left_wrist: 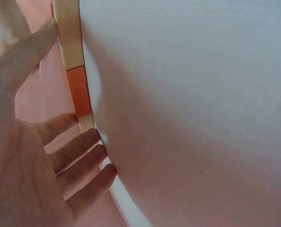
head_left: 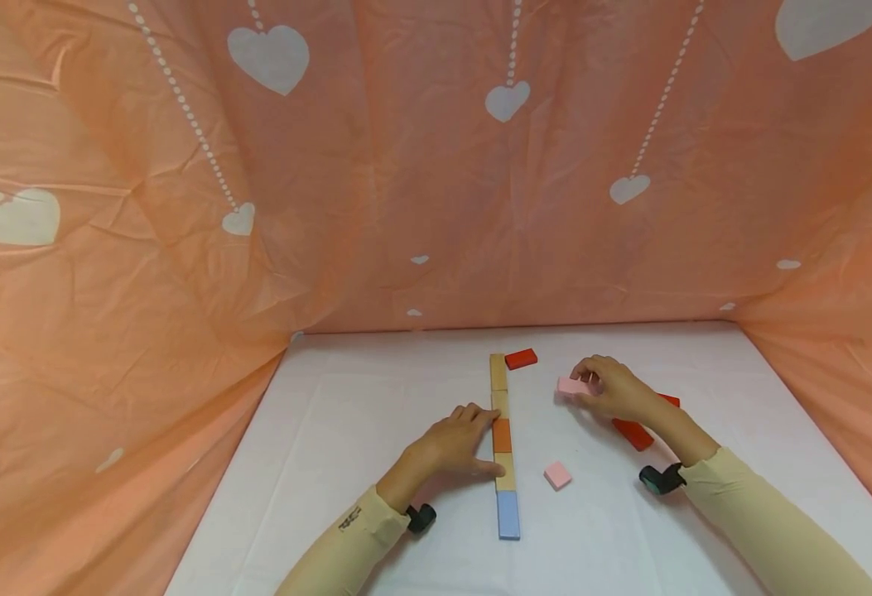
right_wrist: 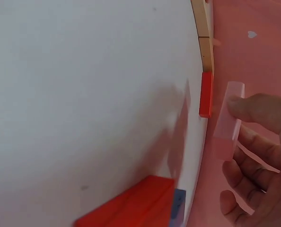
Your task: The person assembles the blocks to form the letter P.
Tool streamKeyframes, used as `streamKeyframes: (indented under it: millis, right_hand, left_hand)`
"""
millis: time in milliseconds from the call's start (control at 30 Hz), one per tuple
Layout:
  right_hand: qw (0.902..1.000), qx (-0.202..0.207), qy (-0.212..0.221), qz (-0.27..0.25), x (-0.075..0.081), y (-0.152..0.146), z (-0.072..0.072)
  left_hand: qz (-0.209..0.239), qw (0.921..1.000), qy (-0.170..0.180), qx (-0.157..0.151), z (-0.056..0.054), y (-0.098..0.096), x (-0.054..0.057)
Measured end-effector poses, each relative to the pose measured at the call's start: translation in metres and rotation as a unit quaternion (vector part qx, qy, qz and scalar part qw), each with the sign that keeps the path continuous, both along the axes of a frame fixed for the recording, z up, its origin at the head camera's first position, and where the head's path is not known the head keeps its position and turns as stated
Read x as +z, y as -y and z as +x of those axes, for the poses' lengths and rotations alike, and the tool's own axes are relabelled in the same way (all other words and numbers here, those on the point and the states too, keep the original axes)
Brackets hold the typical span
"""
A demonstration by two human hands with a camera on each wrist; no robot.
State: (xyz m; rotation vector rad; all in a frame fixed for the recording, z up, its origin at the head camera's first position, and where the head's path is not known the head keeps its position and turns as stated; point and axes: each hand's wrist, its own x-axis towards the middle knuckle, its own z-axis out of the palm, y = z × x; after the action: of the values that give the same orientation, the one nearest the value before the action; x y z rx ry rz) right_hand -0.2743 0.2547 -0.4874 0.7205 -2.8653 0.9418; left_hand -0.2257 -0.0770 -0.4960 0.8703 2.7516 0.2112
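My right hand [head_left: 610,389] pinches a pink block [head_left: 571,386] between thumb and fingers, held over the white table; the right wrist view shows its long, smooth side. To the left, a straight row of blocks runs away from me: a blue block [head_left: 508,515] at the near end, then plain wood, an orange block [head_left: 502,435], and plain wood again up to the far wooden block [head_left: 498,372]. My left hand [head_left: 454,443] spans the row's middle from the left, thumb and fingertips touching wooden blocks, fingers spread. Beside the far end lies a red block [head_left: 521,358].
A second pink block [head_left: 557,475] lies right of the row. Under the right forearm are red blocks [head_left: 633,434], partly hidden; the right wrist view also shows a blue-grey block [right_wrist: 178,203] behind red. An orange cloth [head_left: 436,165] with white hearts hangs around the table.
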Motion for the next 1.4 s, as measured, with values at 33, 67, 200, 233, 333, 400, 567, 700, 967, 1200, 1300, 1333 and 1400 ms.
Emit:
streamKeyframes:
  millis: [33,67,200,233,333,400,567,700,967,1200,1300,1333,1400]
  right_hand:
    - [1.0000,0.001,0.001,0.000,0.001,0.001,-0.003]
    - [1.0000,-0.001,0.003,0.002,0.001,0.003,-0.006]
    - [1.0000,0.003,-0.002,-0.008,0.002,0.007,-0.018]
    - [0.9999,0.003,-0.003,-0.011,0.001,0.007,-0.021]
    - [0.9999,-0.002,-0.001,-0.015,-0.001,0.009,-0.030]
    - [0.9998,-0.008,0.003,-0.018,-0.002,0.011,-0.036]
    - [0.9996,-0.011,0.005,-0.024,-0.006,0.014,-0.049]
    - [0.9998,-0.013,0.008,-0.015,-0.009,0.017,-0.058]
    - [0.9993,-0.015,0.033,-0.005,-0.011,0.019,-0.072]
    - [0.9982,-0.022,0.055,0.004,-0.016,0.018,-0.081]
    - [0.9985,-0.017,0.052,0.001,-0.018,0.017,-0.085]
    - [0.9987,-0.014,0.050,0.000,-0.019,0.017,-0.085]
    - [0.9987,-0.013,0.049,0.001,-0.020,0.017,-0.087]
  left_hand:
    - [-0.001,1.0000,0.000,0.000,0.000,0.000,0.000]
    - [-0.001,1.0000,-0.001,0.000,0.000,0.000,0.000]
    - [0.000,1.0000,0.000,0.000,0.001,-0.001,0.002]
    - [0.000,1.0000,0.001,0.001,0.001,-0.001,0.002]
    - [0.000,1.0000,0.004,0.003,0.001,-0.001,0.003]
    - [-0.002,1.0000,0.003,0.003,0.001,-0.001,0.003]
    - [-0.003,1.0000,0.001,0.003,0.001,-0.001,0.003]
    - [-0.004,1.0000,0.003,0.004,0.000,-0.001,0.002]
    - [-0.005,1.0000,0.002,0.003,0.000,-0.001,0.002]
    - [-0.007,1.0000,-0.002,0.001,-0.001,-0.001,0.000]
    - [-0.010,0.9999,-0.002,0.001,-0.002,-0.001,-0.001]
    - [-0.011,0.9999,-0.003,0.001,-0.002,-0.001,-0.001]
    - [-0.012,0.9999,-0.002,0.002,-0.002,-0.001,-0.001]
